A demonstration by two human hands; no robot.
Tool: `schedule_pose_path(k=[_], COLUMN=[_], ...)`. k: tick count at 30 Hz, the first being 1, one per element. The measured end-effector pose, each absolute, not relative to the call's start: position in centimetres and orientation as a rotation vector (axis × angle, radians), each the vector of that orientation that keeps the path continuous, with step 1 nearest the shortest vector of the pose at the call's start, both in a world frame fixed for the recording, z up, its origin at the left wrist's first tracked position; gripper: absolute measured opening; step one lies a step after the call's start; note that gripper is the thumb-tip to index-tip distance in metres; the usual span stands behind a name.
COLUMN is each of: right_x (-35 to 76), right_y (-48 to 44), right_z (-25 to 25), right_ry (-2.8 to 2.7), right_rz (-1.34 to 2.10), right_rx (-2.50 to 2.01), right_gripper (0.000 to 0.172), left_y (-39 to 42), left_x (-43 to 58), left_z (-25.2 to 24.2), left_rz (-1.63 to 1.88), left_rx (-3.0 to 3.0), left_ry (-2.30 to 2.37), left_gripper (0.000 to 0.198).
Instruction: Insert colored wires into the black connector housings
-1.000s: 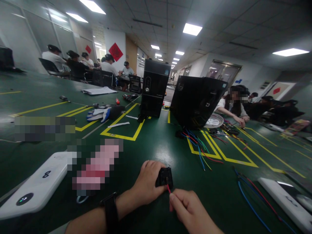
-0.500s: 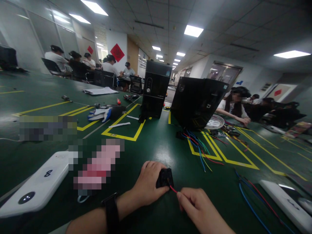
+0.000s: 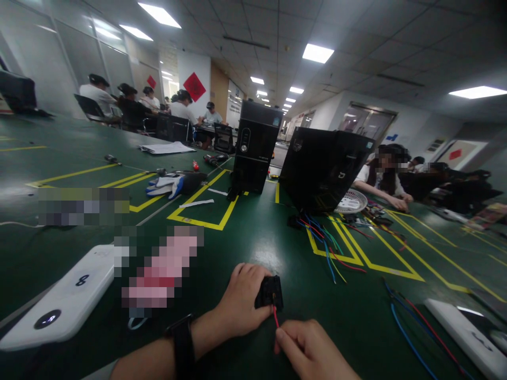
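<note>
My left hand (image 3: 247, 295) is closed on a small black block with slots (image 3: 273, 290), which looks like an electrical connector, and steadies it on the green table. In my right hand (image 3: 303, 345) a red wire (image 3: 277, 318) is pinched between thumb and fingers. The wire's bare copper end meets the near face of the block; how deep it sits there I cannot tell. A stub of the wire shows below my right fingertips. On my left wrist is a black watch (image 3: 182, 338).
Two black computer cases (image 3: 257, 148) stand at the back. Coloured wires (image 3: 327, 240) lie before the right one, more wires (image 3: 412, 327) at right. White devices (image 3: 65, 298) flank both sides. A glove (image 3: 168, 186) and a white basket (image 3: 351, 202) lie farther off. Another person sits at right.
My right hand has moved left and nearer to me, so the red wire now points more steeply down from the block. My left hand keeps its hold, and the view has shifted slightly.
</note>
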State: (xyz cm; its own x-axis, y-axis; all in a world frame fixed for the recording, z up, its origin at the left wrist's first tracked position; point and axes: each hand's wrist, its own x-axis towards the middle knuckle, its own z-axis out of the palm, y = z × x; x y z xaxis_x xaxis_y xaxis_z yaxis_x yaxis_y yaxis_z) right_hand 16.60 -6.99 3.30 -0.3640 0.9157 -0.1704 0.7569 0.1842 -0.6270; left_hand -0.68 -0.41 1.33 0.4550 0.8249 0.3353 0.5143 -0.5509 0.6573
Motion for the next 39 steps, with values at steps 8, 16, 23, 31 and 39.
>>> schedule_pose_path(k=[8,16,23,31,39], right_x=[17.8,16.7,16.9,17.2,16.3], right_y=[-6.8,-7.2,-7.0,-6.8,-7.1], right_z=[4.7,3.4,3.3,4.4,3.4], right_ry=[-2.255,-2.012,-2.334,-2.152,-2.248], right_rz=[0.845,1.132,0.837,0.843,0.811], right_rx=[-1.699,-1.581,-1.635,-1.636,-1.505], right_gripper=[0.043,0.042,0.038,0.041,0.039], left_y=[-0.4,-0.4,-0.4,-0.5,-0.3], left_x=[-0.5,-0.6,-0.7,-0.8,-0.7], left_z=[1.0,1.1,1.3,1.2,1.0], left_rz=[0.896,0.895,0.879,0.897,0.900], left_rx=[2.260,2.259,2.253,2.274,2.263], left_ry=[1.136,1.131,1.123,1.112,1.118], left_gripper=[0.036,0.034,0.038,0.036,0.039])
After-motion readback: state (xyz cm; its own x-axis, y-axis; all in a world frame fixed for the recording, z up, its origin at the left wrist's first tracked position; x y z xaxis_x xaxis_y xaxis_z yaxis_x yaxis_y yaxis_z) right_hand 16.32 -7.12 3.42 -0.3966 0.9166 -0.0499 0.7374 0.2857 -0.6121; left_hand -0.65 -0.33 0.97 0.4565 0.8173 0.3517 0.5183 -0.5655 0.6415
